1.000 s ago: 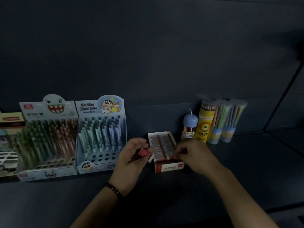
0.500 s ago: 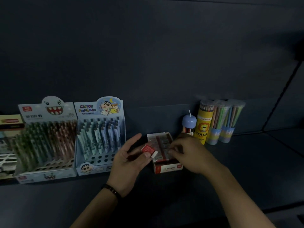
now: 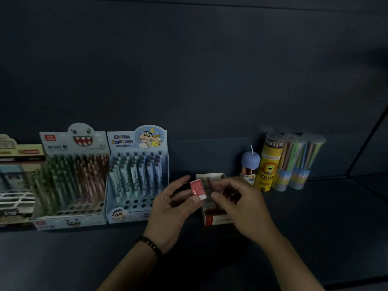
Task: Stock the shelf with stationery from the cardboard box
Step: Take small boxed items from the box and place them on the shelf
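On the shelf [image 3: 315, 217], Crayon Shin-chan pen display [image 3: 136, 175] and pencil tubes [image 3: 291, 162] stand stocked. Left hand [image 3: 170, 208] pinches 1 red eraser [image 3: 198, 189] beside the eraser box [image 3: 218, 220]; right hand [image 3: 241, 204] curls over it, grip unclear. Eraser apparently not yet seated.

Dark blue-grey shelf [image 3: 315, 227]. Left to right along back: stacked cartons [image 3: 16, 185] at left edge, monster-face pen display [image 3: 71, 179], cartoon-boy pen display [image 3: 137, 175], small red-white eraser carton [image 3: 216, 219] at centre, blue-capped bottle [image 3: 249, 166], yellow lion pencil tube [image 3: 268, 166], two clear pencil tubes [image 3: 298, 162].
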Demonstrator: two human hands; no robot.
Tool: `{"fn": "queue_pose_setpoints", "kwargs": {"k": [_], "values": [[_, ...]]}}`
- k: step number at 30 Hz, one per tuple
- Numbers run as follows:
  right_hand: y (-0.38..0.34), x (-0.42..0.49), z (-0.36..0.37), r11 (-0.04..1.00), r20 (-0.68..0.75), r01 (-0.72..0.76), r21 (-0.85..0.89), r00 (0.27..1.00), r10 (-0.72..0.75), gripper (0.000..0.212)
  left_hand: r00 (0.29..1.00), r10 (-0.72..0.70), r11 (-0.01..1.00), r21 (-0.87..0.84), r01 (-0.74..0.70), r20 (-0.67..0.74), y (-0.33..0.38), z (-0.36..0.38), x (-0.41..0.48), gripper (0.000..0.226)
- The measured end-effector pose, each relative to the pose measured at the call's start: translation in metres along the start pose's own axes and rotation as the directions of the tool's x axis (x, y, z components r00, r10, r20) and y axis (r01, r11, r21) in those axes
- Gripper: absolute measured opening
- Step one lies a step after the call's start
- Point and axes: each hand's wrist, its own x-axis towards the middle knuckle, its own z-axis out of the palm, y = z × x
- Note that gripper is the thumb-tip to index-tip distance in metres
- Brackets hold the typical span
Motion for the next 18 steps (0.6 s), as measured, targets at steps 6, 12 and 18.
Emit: {"fn": "queue_pose_setpoints", "kwargs": {"k": [6,12,18], "values": [[-0.005,0.0,0.0,0.984,0.064,-0.067,0.162,0.996,0.057,0.017,0.991,0.117,0.935,0.331,-0.13,0.058,-0.003,-0.001,-0.004,0.029],[-0.008,0.0,-0.002,0.987,0.144,-0.063,0.146,0.989,0.042,0.007,0.936,0.331,0.781,0.524,-0.341,0.116,-0.009,-0.007,-0.003,0.022],[-0.002,0.003,-0.015,0.983,0.137,-0.093,0.156,0.988,0.072,0.015,0.948,0.3,0.787,0.532,-0.311,0.109,-0.006,-0.005,-0.003,0.031]]}}
